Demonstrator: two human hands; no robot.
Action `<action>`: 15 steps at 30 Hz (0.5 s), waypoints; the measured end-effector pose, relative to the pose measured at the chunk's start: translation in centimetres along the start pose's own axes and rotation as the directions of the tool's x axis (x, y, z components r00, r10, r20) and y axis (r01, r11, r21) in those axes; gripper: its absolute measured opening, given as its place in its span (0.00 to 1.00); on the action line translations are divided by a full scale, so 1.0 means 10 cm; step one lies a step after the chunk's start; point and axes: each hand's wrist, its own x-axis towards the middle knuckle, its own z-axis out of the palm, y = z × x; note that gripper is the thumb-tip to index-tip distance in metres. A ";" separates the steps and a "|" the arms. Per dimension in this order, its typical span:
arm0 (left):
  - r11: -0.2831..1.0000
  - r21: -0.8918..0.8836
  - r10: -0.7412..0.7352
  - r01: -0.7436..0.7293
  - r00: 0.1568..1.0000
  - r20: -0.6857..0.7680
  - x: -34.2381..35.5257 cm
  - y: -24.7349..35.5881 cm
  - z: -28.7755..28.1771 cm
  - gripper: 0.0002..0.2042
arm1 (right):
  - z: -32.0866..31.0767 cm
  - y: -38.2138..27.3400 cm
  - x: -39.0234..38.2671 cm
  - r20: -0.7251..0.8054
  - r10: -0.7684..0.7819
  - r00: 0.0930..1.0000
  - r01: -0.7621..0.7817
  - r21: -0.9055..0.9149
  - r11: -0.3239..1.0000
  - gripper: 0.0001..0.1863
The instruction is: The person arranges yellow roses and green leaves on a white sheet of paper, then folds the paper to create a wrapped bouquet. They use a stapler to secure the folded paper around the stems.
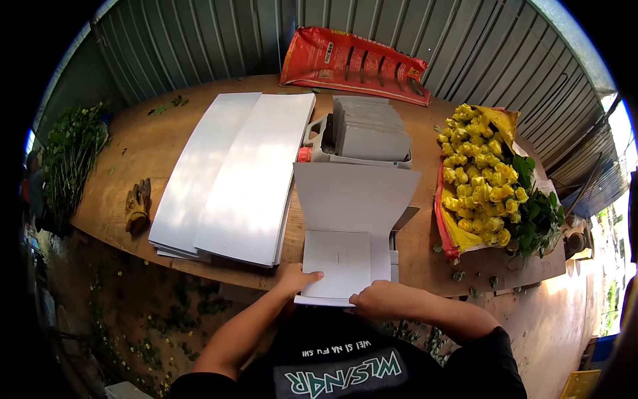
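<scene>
At the table's near edge, my left hand (pixel 297 278) grips the left side of a white sheet (pixel 355 196) of card or stiff paper, its thumb on top. My right hand (pixel 382 299) is closed on the sheet's near edge, where a narrow strip is turned up. The sheet's far part rises away from me at a bend. On the near part lies a smaller white square card (pixel 339 263) with faint marks in its middle. Beyond the sheet, a cut-open plastic jug (pixel 321 157) with a red cap holds many upright grey-white cards (pixel 372 130).
Two stacks of large white sheets (pixel 246 179) lie left of my hands on the wooden table (pixel 136 143). Farther left are a worn work glove (pixel 138 206) and a leafy bundle (pixel 73 156). Yellow roses (pixel 482 179) lie in wrapping at the right. A red bag (pixel 355 63) leans at the back.
</scene>
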 end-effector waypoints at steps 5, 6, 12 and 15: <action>0.968 -0.250 0.028 -0.019 0.999 0.029 -0.10 -0.25 0.11 0.18 | 0.23 0.01 -0.08 -0.024 -0.057 0.998 0.058 0.079 0.995 0.15; 0.965 -0.262 0.032 -0.022 0.999 0.032 -0.09 -0.25 0.12 0.17 | 0.23 0.03 -0.08 -0.019 -0.066 0.998 0.067 0.083 0.994 0.17; 0.942 0.295 0.144 -0.158 0.987 0.070 0.02 0.02 0.05 0.21 | 0.23 0.86 0.37 -0.056 -0.112 0.992 0.123 0.615 0.779 0.30; 0.843 0.475 0.245 -0.253 0.966 0.079 0.06 0.19 0.07 0.25 | 0.65 1.19 0.69 -0.274 0.036 0.961 0.136 0.583 0.801 0.17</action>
